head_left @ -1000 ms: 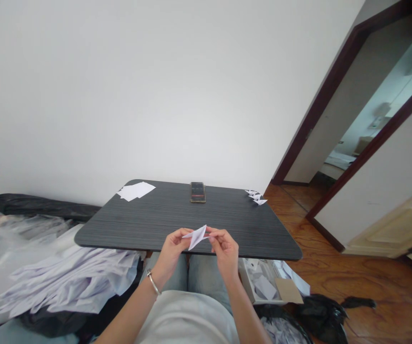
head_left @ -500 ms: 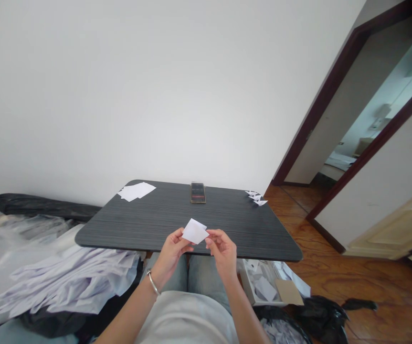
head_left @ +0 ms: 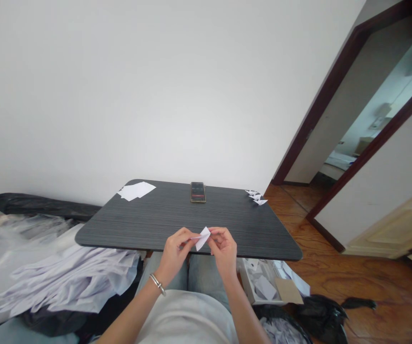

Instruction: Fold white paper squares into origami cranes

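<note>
A small piece of folded white paper (head_left: 203, 238) is held up between my two hands, just above the near edge of the dark table (head_left: 155, 217). My left hand (head_left: 177, 249) pinches its left side between thumb and fingers; a metal bracelet circles that wrist. With thumb and index finger, my right hand (head_left: 223, 248) grips the paper's right edge. Several folded white paper pieces (head_left: 258, 197) stand in a row at the table's far right. Flat white paper sheets (head_left: 136, 191) lie at the far left.
A phone (head_left: 197, 192) rests near the table's back edge. White cloth (head_left: 73, 277) is heaped on the left. Below the table on the right are an open box (head_left: 263, 284) of papers and black plastic bags (head_left: 320, 313). A doorway (head_left: 334, 119) opens at right.
The paper has gone from a flat, wide diamond facing me to a narrower, tilted, creased shape. My left hand has turned and its fingers have moved in on the paper.
</note>
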Demonstrator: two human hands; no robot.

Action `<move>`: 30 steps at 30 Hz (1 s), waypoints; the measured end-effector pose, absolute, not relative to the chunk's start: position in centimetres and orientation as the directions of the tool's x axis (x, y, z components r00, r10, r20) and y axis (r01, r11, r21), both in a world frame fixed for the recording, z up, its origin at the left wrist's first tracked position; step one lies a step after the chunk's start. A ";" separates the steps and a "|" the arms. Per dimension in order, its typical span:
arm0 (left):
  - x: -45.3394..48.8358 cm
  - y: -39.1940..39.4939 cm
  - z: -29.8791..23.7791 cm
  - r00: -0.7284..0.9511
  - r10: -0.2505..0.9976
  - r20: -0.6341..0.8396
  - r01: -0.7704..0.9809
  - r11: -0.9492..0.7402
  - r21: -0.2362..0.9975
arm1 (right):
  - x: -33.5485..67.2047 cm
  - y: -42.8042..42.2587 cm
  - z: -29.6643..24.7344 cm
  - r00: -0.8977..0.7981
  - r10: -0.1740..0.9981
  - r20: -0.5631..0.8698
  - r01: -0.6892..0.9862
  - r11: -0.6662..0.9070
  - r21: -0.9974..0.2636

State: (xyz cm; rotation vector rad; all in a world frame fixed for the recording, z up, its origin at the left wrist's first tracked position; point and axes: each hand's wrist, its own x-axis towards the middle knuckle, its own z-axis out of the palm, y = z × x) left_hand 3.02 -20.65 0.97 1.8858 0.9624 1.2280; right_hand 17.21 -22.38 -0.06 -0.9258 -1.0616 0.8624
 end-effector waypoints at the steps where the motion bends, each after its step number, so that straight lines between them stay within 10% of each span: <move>1: 3.0 -20.7 1.0 0.288 0.845 0.451 0.255 -0.521 0.814 | 17.2 -22.4 -0.1 0.252 0.911 0.328 -0.156 0.373 -0.915; 15: 2.4 -20.6 1.0 0.260 0.775 0.576 0.353 -0.632 0.690 | 16.8 -23.0 0.3 0.127 0.919 0.374 -0.215 0.394 -0.894; 30: 3.2 -19.9 0.8 0.188 0.943 0.273 -0.237 -0.227 0.945 | 16.5 -22.6 -0.6 0.216 0.950 0.227 -0.248 0.279 -0.928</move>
